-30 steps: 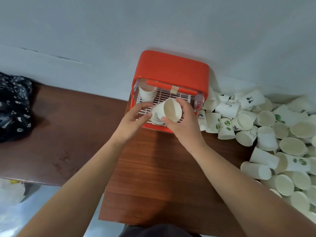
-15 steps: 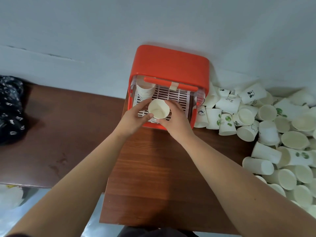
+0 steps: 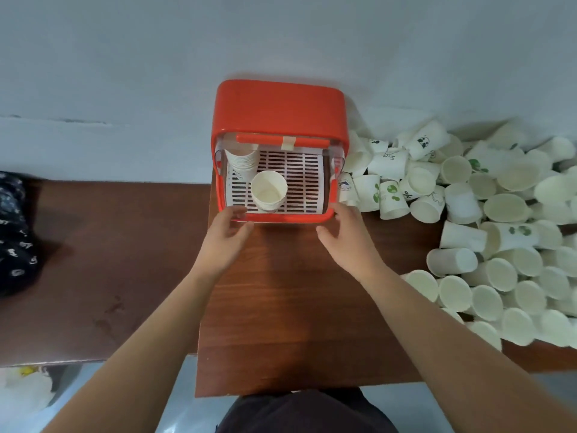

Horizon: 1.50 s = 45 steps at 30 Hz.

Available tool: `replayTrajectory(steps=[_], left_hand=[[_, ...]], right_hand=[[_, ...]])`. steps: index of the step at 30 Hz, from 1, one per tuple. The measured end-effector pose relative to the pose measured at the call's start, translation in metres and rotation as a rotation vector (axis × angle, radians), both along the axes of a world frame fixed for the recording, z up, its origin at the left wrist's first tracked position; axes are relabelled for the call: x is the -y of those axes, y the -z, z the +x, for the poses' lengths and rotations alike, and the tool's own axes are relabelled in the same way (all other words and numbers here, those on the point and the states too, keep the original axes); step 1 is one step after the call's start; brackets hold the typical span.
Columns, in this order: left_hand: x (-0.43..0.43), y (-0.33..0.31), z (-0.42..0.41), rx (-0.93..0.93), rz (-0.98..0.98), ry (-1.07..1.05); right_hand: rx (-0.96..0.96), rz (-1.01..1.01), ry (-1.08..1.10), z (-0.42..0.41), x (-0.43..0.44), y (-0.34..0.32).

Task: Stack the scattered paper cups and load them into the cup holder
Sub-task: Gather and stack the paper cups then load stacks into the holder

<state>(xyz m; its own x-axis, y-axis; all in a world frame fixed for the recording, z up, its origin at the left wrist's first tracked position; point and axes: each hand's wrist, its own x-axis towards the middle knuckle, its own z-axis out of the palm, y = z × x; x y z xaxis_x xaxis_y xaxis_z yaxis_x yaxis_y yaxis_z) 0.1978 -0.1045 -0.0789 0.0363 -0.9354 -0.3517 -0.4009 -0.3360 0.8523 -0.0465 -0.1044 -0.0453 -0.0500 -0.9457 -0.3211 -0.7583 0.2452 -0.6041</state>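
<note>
Cup holder [image 3: 278, 107] rim | left hand [image 3: 226, 235] relaxed, touching | right hand [image 3: 346, 235] relaxed, at corner

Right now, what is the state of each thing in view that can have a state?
holder, upright, two stacks inside; cover state unclear
front stack, upright, mouth up, held by no hand
back stack, upright, in the holder's back left corner
loose cups, scattered, unstacked, right of the holder
left hand, open, at the holder's front left corner
right hand, open, at the holder's front right corner
cloth, bunched, far left
</note>
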Motion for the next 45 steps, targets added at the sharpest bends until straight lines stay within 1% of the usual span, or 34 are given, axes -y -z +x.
replayTrajectory(steps=[2,4,7,13,15,17,19,23,25,30,35,37,40,45], left_hand=[[-0.014,0.001,-0.011,0.026,0.029,0.071],[-0.023,0.003,-0.027,0.068,0.033,0.169],[-0.03,-0.002,-0.065,0.116,0.014,0.316],[-0.053,-0.015,-0.157,0.114,0.018,0.541],[-0.063,-0.015,-0.188,0.151,0.028,0.587],[-0.072,-0.012,-0.217,0.195,0.027,0.64],[-0.078,-0.008,-0.244,0.232,-0.005,0.698],[-0.079,0.007,-0.288,0.314,-0.084,0.79],[-0.078,0.018,-0.305,0.372,-0.1,0.812],[-0.08,0.041,-0.323,0.428,-0.104,0.83],[-0.086,0.048,-0.32,0.402,-0.142,0.774],[-0.088,0.044,-0.314,0.376,-0.133,0.726],[-0.088,0.03,-0.292,0.33,-0.108,0.569],[-0.087,0.0,-0.229,0.275,-0.114,0.334]], right_hand=[[-0.088,0.007,0.082,-0.035,-0.029,-0.005],[-0.137,-0.011,0.129,-0.065,-0.057,-0.008],[-0.176,-0.071,0.197,-0.11,-0.093,-0.015],[-0.217,-0.112,0.318,-0.181,-0.156,-0.017],[-0.232,-0.086,0.313,-0.2,-0.177,-0.01],[-0.212,0.002,0.306,-0.215,-0.194,-0.004],[-0.211,0.044,0.268,-0.224,-0.205,0.004],[-0.296,0.074,0.132,-0.229,-0.22,0.027],[-0.354,0.052,0.091,-0.231,-0.222,0.038],[-0.443,-0.038,0.064,-0.23,-0.212,0.049],[-0.505,-0.046,0.021,-0.232,-0.21,0.053],[-0.481,-0.049,0.031,-0.231,-0.211,0.05],[-0.396,-0.051,0.034,-0.227,-0.204,0.037],[-0.254,-0.128,0.055,-0.207,-0.162,0.004]])
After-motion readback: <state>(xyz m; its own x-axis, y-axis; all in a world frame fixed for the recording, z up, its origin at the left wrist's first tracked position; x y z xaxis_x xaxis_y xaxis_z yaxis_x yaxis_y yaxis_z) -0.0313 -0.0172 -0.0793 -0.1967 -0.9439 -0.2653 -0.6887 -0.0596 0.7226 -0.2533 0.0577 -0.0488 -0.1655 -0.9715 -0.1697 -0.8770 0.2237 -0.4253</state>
